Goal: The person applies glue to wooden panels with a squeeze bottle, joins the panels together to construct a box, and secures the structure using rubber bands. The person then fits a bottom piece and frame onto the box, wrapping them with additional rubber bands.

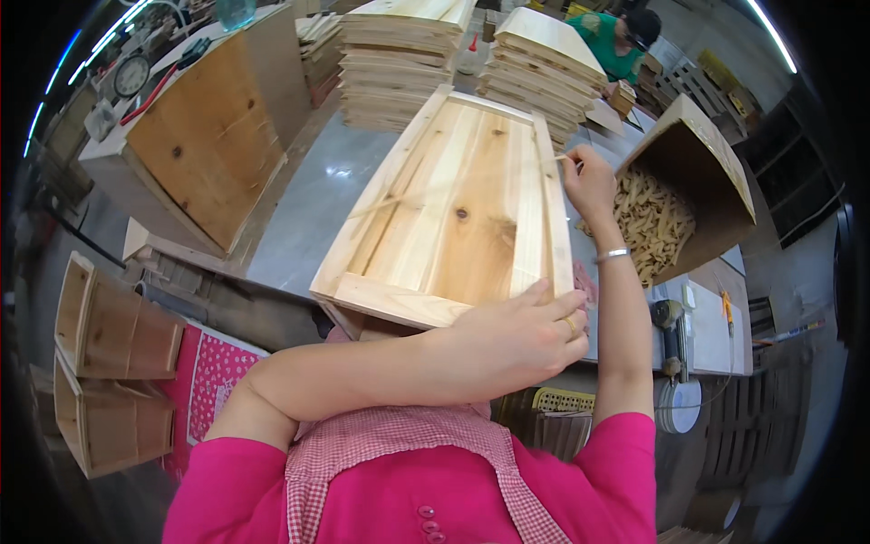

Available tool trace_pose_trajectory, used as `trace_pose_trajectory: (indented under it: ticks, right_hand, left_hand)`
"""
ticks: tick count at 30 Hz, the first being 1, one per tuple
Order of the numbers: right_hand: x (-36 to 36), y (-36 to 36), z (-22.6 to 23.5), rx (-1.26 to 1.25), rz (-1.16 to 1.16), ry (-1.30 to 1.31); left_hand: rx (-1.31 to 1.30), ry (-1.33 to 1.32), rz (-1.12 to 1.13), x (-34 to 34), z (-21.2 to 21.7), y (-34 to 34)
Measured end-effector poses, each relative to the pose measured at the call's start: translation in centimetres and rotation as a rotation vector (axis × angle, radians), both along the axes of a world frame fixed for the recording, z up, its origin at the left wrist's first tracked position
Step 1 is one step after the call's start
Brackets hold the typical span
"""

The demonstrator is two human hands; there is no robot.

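A tapered wooden panel [462, 215] with raised rails along its edges lies before me on the grey table, its wide end nearest me. My left arm crosses in front of it. My left hand [530, 335] is closed over the near right corner, thumb on the inner face and fingers over the edge. Beside the right rail, toward the far end, my right hand [589, 186] pinches the tip of a thin pale wooden strip [453, 188]. The strip is smeared by motion and slants across the panel to its left rail.
Tall stacks of wooden panels [399, 72] stand behind. At right, a cardboard box [693, 195] spills small wood pieces; a nail gun [671, 335] sits nearer. Tapered wooden boxes [118, 326] are stacked at lower left. A person in green [612, 45] works at the far right.
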State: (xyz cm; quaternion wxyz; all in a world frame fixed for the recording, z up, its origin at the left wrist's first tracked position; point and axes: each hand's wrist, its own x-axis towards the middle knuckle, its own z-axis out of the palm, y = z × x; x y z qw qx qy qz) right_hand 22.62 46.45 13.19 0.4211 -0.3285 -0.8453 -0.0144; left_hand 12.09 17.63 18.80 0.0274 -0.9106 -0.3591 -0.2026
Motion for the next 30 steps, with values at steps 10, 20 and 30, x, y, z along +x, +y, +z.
trace_pose_trajectory:
  ticks: [10,20,30]
  right_hand:
    - [7.7,-1.8,-4.4,-0.586,0.182,-0.2]
    - [-6.5,-17.2,10.1,-0.169,0.658,-0.5]
    - [-14.7,-3.4,9.1,0.146,0.393,-0.537]
  left_hand:
    - [0.125,-0.286,-0.016,-3.0,0.6,-3.5]
    - [-0.07,-1.104,0.576,-14.9,-5.8,-11.1]
    - [-0.04,-0.957,0.436,-17.1,-6.0,-10.2]
